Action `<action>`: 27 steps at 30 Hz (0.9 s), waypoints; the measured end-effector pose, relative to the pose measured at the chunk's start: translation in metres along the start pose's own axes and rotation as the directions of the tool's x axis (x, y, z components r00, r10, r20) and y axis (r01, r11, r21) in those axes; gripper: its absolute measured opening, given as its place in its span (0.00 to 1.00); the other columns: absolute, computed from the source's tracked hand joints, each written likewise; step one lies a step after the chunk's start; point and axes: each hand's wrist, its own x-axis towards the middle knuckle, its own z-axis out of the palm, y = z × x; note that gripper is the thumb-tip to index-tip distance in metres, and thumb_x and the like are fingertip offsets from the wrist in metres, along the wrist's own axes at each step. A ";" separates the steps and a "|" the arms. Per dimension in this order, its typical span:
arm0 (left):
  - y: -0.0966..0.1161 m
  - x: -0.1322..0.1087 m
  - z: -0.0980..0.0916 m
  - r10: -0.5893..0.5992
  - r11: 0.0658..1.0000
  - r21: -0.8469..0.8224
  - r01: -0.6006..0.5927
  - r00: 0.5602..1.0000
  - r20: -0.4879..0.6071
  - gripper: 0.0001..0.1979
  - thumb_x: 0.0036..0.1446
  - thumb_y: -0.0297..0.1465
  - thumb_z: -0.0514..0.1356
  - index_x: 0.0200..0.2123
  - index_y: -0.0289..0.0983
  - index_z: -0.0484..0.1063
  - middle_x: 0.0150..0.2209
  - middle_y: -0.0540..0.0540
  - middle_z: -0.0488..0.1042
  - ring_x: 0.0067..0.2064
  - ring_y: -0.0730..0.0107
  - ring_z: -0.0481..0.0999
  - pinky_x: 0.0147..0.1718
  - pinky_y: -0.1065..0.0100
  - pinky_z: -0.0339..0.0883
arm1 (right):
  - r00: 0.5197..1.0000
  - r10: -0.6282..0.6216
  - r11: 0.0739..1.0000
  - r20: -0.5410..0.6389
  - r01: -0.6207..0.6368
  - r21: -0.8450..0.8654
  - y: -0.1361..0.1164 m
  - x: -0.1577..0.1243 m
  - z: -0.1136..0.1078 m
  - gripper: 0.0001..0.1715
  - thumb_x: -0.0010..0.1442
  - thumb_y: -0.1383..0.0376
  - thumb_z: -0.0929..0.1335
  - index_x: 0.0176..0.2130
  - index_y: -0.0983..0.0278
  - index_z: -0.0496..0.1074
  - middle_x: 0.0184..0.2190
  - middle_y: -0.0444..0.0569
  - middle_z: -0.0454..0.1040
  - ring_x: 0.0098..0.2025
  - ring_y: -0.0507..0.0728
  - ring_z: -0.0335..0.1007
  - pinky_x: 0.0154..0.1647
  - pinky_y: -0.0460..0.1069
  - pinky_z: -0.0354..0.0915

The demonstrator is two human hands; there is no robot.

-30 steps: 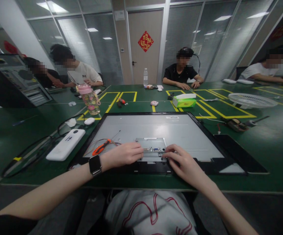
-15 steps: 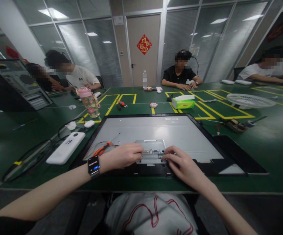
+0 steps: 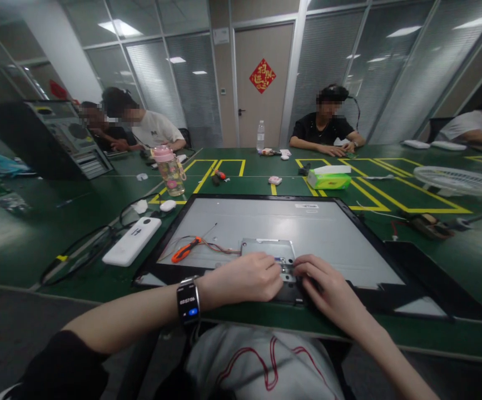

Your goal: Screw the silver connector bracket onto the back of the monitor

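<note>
A large flat display panel (image 3: 261, 216) lies back side up in front of me, pale grey with a black frame. Near its front edge sits a silver metal housing (image 3: 261, 245) with a small connector strip (image 3: 283, 260). My left hand (image 3: 257, 276) is closed over the left part of the housing, its fingertips hidden beneath the knuckles. At the housing's right end, my right hand (image 3: 326, 278) pinches the end of the strip between bent fingers and thumb. Thin wires (image 3: 219, 244) run left from the housing, beside an orange and black screwdriver (image 3: 187, 249) resting on the panel.
A white power bank (image 3: 132, 241) and black cables (image 3: 78, 250) lie to the left. Beyond are a pink-lidded bottle (image 3: 169, 172), a computer case (image 3: 49, 139) and a green tissue pack (image 3: 330, 178). A black flat piece (image 3: 436, 278) lies right. Several people sit around the table.
The view has turned slightly left, so everything appears shifted right. My left hand has come closer to my right hand over the housing, and the right hand stays at its right end.
</note>
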 end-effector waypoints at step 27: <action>-0.025 0.019 0.035 0.001 0.981 -0.192 -0.012 0.998 -0.055 0.09 0.64 0.27 0.57 0.30 0.34 0.72 0.37 0.45 0.73 0.37 0.68 0.70 0.36 0.67 0.65 | 0.994 0.013 1.000 -0.111 -0.013 0.005 -0.003 0.002 -0.002 0.12 0.61 0.74 0.60 0.38 0.62 0.70 0.34 0.50 0.75 0.36 0.57 0.74 0.36 0.49 0.71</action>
